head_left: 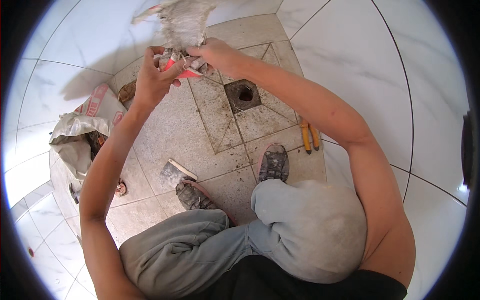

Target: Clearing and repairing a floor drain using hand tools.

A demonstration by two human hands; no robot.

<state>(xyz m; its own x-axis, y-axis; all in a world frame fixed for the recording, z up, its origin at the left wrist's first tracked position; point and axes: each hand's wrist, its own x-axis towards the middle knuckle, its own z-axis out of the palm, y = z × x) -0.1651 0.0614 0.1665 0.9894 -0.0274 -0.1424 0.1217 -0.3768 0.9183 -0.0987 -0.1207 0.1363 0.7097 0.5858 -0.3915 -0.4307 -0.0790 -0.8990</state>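
Both my hands are raised at the far side of the floor, close together on a crumpled whitish bag-like piece (185, 25) with red patches. Its upper part is smeared by motion and looks frayed. My left hand (154, 80) grips the lower left of it, thumb and fingers closed around the red and white folds. On the other side my right hand (220, 56) pinches it, fingertips partly hidden behind the folds. Greyish bits show between the hands; I cannot make out what they are. A square recess (232, 92) with a round dark hole lies in the floor just below my right forearm.
Yellow-handled pliers (306, 134) lie by the right wall. A flat scraper (182, 169) rests near my left shoe (195, 196). At left stands an open woven sack (75, 135) with debris inside. White marbled tile walls (350, 60) close in on both sides.
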